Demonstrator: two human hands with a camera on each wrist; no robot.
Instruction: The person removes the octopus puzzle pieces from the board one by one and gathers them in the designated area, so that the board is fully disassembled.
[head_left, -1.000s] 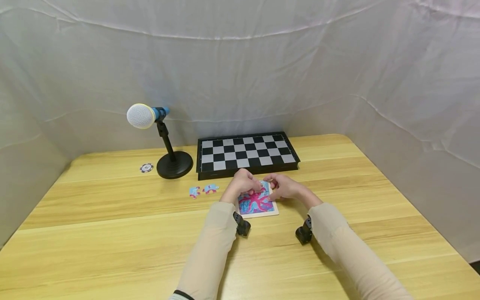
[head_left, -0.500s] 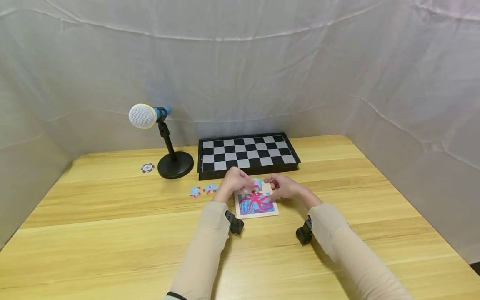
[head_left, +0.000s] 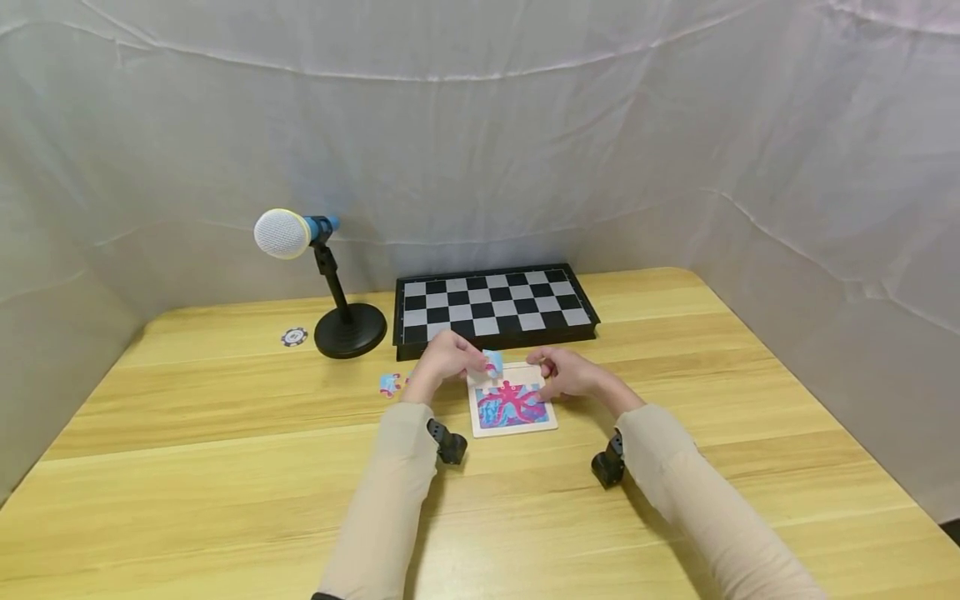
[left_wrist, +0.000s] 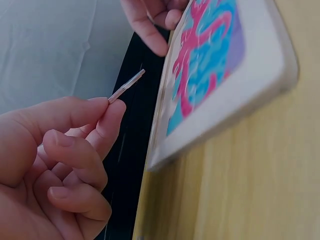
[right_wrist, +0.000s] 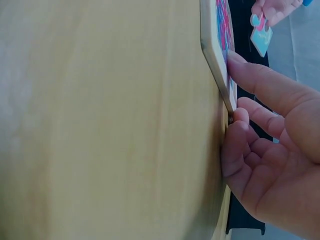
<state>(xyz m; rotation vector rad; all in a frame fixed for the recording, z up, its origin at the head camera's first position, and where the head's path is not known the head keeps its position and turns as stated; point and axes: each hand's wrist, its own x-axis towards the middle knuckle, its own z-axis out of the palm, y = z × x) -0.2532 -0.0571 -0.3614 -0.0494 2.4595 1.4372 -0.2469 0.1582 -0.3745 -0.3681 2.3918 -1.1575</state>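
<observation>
My left hand point(head_left: 446, 358) pinches a blue and pink jigsaw puzzle piece point(head_left: 492, 363) between thumb and forefinger, above the upper left of a pale wooden puzzle tray point(head_left: 517, 431). In the left wrist view this piece point(left_wrist: 127, 86) appears edge-on, apart from the tray. Pieces in the tray form a pink octopus point(head_left: 513, 404) on blue and purple; its upper strip shows bare wood. My right hand point(head_left: 573, 372) holds the tray's right side. In the right wrist view its thumb point(right_wrist: 245, 67) lies on the tray's face, with the other fingers curled by the edge.
A loose puzzle piece point(head_left: 389, 384) lies left of my left hand, which mostly covers another. Behind the tray stands a black-framed chessboard point(head_left: 495, 304). A microphone point(head_left: 282, 233) on a round-based stand point(head_left: 350, 331) and a poker chip point(head_left: 294, 337) are at the back left.
My left hand has lifted the puzzle piece off the tray's top part and carried it left, baring wood there. The right hand stays at the tray's right side.
</observation>
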